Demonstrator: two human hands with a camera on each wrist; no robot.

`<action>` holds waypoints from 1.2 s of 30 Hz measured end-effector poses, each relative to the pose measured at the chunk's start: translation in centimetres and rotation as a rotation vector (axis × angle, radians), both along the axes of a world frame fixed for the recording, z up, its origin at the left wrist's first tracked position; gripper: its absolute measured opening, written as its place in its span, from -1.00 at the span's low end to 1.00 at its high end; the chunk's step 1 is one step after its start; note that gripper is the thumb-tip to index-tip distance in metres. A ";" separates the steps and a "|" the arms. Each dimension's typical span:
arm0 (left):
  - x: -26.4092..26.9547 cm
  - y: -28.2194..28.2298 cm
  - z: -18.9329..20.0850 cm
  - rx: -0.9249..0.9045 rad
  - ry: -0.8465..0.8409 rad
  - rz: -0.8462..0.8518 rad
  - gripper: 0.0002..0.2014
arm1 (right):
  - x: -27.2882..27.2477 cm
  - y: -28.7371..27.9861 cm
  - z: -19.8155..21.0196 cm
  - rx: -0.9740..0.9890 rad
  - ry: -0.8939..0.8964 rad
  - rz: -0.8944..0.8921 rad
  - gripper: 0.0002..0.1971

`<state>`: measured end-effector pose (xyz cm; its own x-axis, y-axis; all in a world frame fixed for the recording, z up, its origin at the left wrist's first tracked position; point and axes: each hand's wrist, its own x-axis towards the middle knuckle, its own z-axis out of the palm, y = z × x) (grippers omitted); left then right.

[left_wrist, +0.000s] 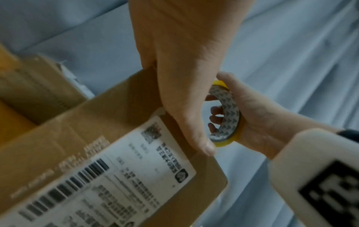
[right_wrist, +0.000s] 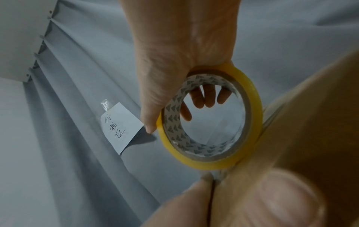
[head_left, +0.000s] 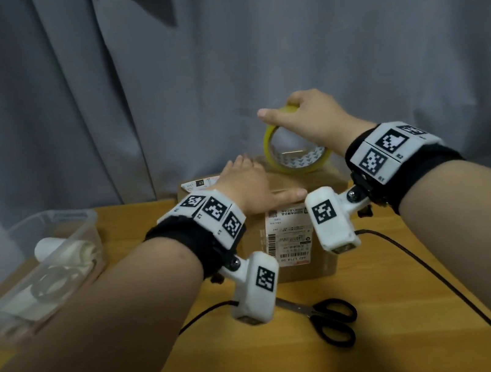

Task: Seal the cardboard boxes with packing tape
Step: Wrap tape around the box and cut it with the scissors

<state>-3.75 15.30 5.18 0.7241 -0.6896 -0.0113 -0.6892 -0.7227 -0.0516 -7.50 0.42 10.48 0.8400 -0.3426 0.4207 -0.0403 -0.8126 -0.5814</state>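
Observation:
A closed cardboard box point(head_left: 283, 179) with a white shipping label point(head_left: 287, 234) stands mid-table. My left hand point(head_left: 243, 183) lies flat on its top, fingers straight and thumb stretched along the near edge; the left wrist view shows this hand point(left_wrist: 184, 79) pressing the box point(left_wrist: 93, 132). My right hand point(head_left: 303, 115) grips a yellow roll of packing tape point(head_left: 294, 154) upright on the box's far right part, fingers through the core. In the right wrist view the tape roll point(right_wrist: 211, 121) touches the box point(right_wrist: 320, 122) beside my left hand's fingers point(right_wrist: 252, 199).
Black scissors point(head_left: 329, 317) lie on the wooden table point(head_left: 388, 324) in front of the box. A clear plastic bin point(head_left: 35, 267) with rolls sits at the left. A second cardboard box point(head_left: 197, 185) stands behind my left hand. Grey curtain point(head_left: 218, 61) hangs close behind. Black cables cross the table.

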 end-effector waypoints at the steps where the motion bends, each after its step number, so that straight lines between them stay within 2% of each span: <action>1: 0.2 -0.1 -0.1 -0.021 0.010 -0.010 0.16 | 0.0 0.2 0.1 -0.002 -0.009 0.001 -0.52; 6: 3.6 3.2 -0.5 -0.040 0.053 -0.029 0.26 | 1.0 2.9 0.4 0.083 -0.078 0.015 -0.54; 11: 2.6 2.9 -0.8 -0.094 0.058 -0.030 0.16 | 1.6 3.9 0.2 0.134 -0.087 0.021 -0.63; 12: 2.4 2.7 -0.7 -0.091 0.054 -0.024 0.13 | 1.3 3.3 0.7 0.096 -0.078 0.002 -0.61; 15: 2.3 2.7 -0.6 -0.070 0.054 -0.012 0.12 | -0.4 0.4 2.8 -0.266 0.068 -0.082 -0.68; 17: 2.2 2.5 -0.5 -0.060 0.045 -0.031 0.12 | -1.6 -1.6 3.2 -0.398 0.177 -0.117 -0.68; 19: 1.9 2.0 -0.2 -0.029 0.031 -0.041 0.12 | -2.4 -2.5 2.6 -0.368 0.236 -0.129 -0.68; 24: 1.7 0.9 0.6 0.100 0.018 0.004 0.27 | -1.7 -2.6 2.3 -0.332 0.233 -0.115 -0.73; 28: 0.8 -1.5 0.0 0.036 -0.027 -0.067 0.17 | -1.2 -3.3 2.3 -0.310 0.271 -0.106 -0.78; 30: 0.6 -2.5 -0.4 0.008 -0.072 -0.101 0.21 | -1.0 -3.2 2.2 -0.365 0.256 -0.090 -0.78; 32: 0.7 -2.6 -0.5 -0.028 -0.067 -0.120 0.27 | -0.8 -3.1 2.4 -0.387 0.231 -0.072 -0.73; 36: 1.1 -1.3 -0.3 -0.071 -0.021 -0.127 0.13 | -1.0 -3.8 3.1 -0.448 0.312 -0.024 -0.61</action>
<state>-2.66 14.02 4.87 0.6302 -0.7745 0.0554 -0.7749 -0.6318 -0.0187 -8.51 -3.42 13.59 0.9423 -0.2077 0.2624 -0.1770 -0.9748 -0.1359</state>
